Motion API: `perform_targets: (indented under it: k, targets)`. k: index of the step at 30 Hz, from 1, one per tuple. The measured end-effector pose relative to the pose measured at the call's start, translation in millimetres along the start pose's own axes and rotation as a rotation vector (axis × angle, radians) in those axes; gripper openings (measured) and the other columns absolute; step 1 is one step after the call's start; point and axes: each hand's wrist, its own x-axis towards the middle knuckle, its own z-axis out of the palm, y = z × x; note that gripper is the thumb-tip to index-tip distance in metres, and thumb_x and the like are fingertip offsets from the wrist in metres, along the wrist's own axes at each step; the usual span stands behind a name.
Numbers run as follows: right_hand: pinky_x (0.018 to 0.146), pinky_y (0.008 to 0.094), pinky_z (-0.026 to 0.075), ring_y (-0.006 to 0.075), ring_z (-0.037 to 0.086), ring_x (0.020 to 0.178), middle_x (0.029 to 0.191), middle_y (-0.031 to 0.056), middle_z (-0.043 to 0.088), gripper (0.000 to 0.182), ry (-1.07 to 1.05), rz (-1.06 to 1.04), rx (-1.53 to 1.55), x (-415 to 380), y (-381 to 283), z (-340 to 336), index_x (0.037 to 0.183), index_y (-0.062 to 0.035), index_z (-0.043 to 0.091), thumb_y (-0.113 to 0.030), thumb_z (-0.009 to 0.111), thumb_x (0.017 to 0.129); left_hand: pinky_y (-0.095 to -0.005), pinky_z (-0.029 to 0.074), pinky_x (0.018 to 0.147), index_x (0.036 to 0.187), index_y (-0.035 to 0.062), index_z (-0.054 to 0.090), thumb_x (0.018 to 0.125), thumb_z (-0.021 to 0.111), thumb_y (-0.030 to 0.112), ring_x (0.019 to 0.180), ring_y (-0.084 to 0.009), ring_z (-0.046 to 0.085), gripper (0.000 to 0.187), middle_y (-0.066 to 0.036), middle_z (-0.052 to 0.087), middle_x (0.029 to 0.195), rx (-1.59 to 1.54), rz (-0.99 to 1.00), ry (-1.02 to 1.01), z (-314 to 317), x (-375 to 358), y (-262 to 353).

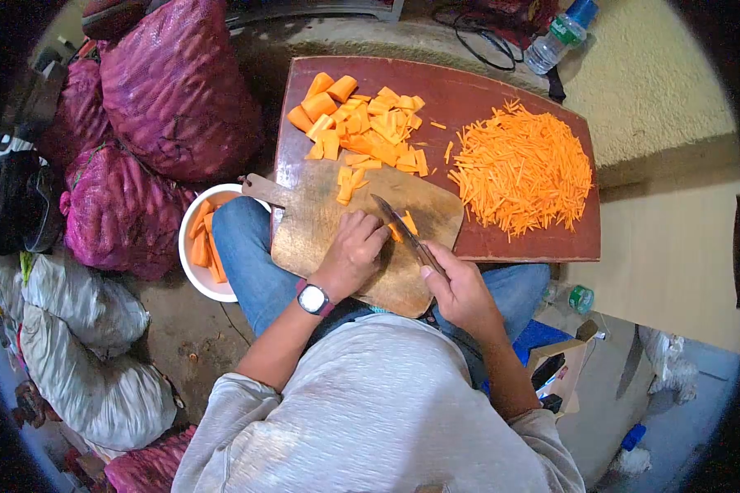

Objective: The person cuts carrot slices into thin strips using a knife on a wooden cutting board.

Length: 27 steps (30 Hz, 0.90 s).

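Observation:
My right hand (pixel 460 296) is closed round the handle of a knife (pixel 399 223), whose blade points up and left over the wooden cutting board (pixel 312 234). My left hand (pixel 353 251) rests on the board with its fingers curled, left of the blade; its fingertips touch or nearly touch small carrot pieces (pixel 409 222) beside the knife. More carrot slices (pixel 349 182) lie on the board's upper part. Behind it, on the red board (pixel 460 86), are thick carrot chunks and slices (pixel 370 123). A large heap of thin carrot strips (pixel 524 168) lies at the right.
A white bowl (pixel 187 259) with peeled carrots stands left of my knee. Full pink mesh sacks (pixel 177 90) and white sacks (pixel 99 386) fill the left side. A water bottle (pixel 555 41) lies at the back right, near a black cable (pixel 489 41).

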Motion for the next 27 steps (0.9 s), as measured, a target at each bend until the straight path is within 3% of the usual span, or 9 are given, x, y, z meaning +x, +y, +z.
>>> perform_targets:
  k: [5, 9, 11, 17, 18, 20, 23, 24, 27]
  targets:
    - [0.096, 0.0391, 0.055, 0.0303, 0.074, 0.103, 0.111, 0.0251, 0.073, 0.040, 0.025, -0.038, 0.042, 2, 10, 9, 0.145, 0.0068, 0.060, -0.008, 0.059, 0.107, -0.0480, 0.050, 0.095, 0.125, -0.0018, 0.072, 0.075, 0.077, 0.002, 0.105, -0.0373, 0.059, 0.050, -0.016, 0.064, 0.113, 0.018, 0.045, -0.016, 2, 1, -2]
    - [0.094, 0.0391, 0.056, 0.0306, 0.074, 0.101, 0.109, 0.0250, 0.073, 0.040, 0.017, -0.042, 0.039, 1, 3, 6, 0.145, 0.0063, 0.059, -0.008, 0.059, 0.107, -0.0493, 0.050, 0.097, 0.126, -0.0027, 0.071, 0.076, 0.077, 0.004, 0.106, -0.0375, 0.059, 0.051, -0.016, 0.064, 0.113, 0.042, 0.042, -0.021, 2, 1, 0]
    - [0.082, 0.0481, 0.057, 0.0456, 0.076, 0.093, 0.099, 0.0308, 0.072, 0.038, 0.050, -0.078, 0.011, 1, 3, 7, 0.143, 0.0037, 0.059, -0.014, 0.061, 0.109, -0.0505, 0.050, 0.098, 0.125, -0.0034, 0.071, 0.077, 0.076, 0.005, 0.107, -0.0381, 0.059, 0.048, -0.016, 0.064, 0.114, 0.058, 0.020, -0.047, 1, 0, 0]
    - [0.085, 0.0513, 0.057, 0.0520, 0.074, 0.100, 0.104, 0.0331, 0.072, 0.036, 0.017, -0.067, -0.035, 9, 2, 11, 0.141, 0.0025, 0.058, -0.014, 0.059, 0.110, -0.0499, 0.051, 0.100, 0.122, -0.0050, 0.073, 0.081, 0.071, 0.005, 0.109, -0.0388, 0.060, 0.042, -0.017, 0.065, 0.112, 0.056, 0.005, -0.024, 4, 0, 1]
    - [0.085, 0.0513, 0.057, 0.0520, 0.074, 0.100, 0.104, 0.0331, 0.072, 0.036, 0.021, -0.069, -0.037, 10, 3, 11, 0.141, 0.0025, 0.058, -0.014, 0.059, 0.110, -0.0499, 0.051, 0.100, 0.122, -0.0050, 0.073, 0.081, 0.071, 0.005, 0.109, -0.0388, 0.060, 0.042, -0.017, 0.065, 0.112, 0.056, 0.009, -0.021, 2, 2, 3]
    - [0.079, 0.0423, 0.055, 0.0347, 0.066, 0.081, 0.096, 0.0261, 0.067, 0.040, 0.038, -0.077, -0.050, 10, 7, 14, 0.146, 0.0042, 0.058, -0.009, 0.059, 0.108, -0.0493, 0.052, 0.100, 0.121, -0.0051, 0.074, 0.081, 0.071, 0.004, 0.109, -0.0390, 0.060, 0.042, -0.018, 0.066, 0.111, 0.070, 0.016, 0.004, -1, 4, 6]
    - [0.076, 0.0404, 0.054, 0.0284, 0.065, 0.078, 0.091, 0.0216, 0.066, 0.039, 0.100, -0.236, -0.107, 21, 21, 22, 0.145, 0.0038, 0.059, -0.009, 0.059, 0.109, -0.0475, 0.049, 0.095, 0.116, -0.0045, 0.074, 0.074, 0.074, -0.001, 0.106, -0.0375, 0.060, 0.042, -0.017, 0.066, 0.108, 0.049, 0.018, 0.036, -1, 5, 6]
    - [0.076, 0.0404, 0.054, 0.0284, 0.065, 0.078, 0.091, 0.0216, 0.066, 0.039, 0.107, -0.239, -0.107, 21, 18, 19, 0.145, 0.0038, 0.059, -0.009, 0.059, 0.109, -0.0475, 0.049, 0.095, 0.116, -0.0045, 0.074, 0.074, 0.074, -0.001, 0.106, -0.0375, 0.060, 0.042, -0.017, 0.066, 0.108, 0.051, 0.026, 0.037, -1, 6, 6]
    - [0.081, 0.0483, 0.057, 0.0441, 0.076, 0.091, 0.096, 0.0284, 0.072, 0.033, -0.008, -0.044, 0.012, 19, 11, 9, 0.140, -0.0008, 0.060, -0.014, 0.061, 0.110, -0.0472, 0.050, 0.094, 0.116, -0.0028, 0.074, 0.071, 0.075, -0.004, 0.104, -0.0381, 0.061, 0.045, -0.016, 0.066, 0.106, -0.003, -0.028, 0.031, -1, 3, 3]
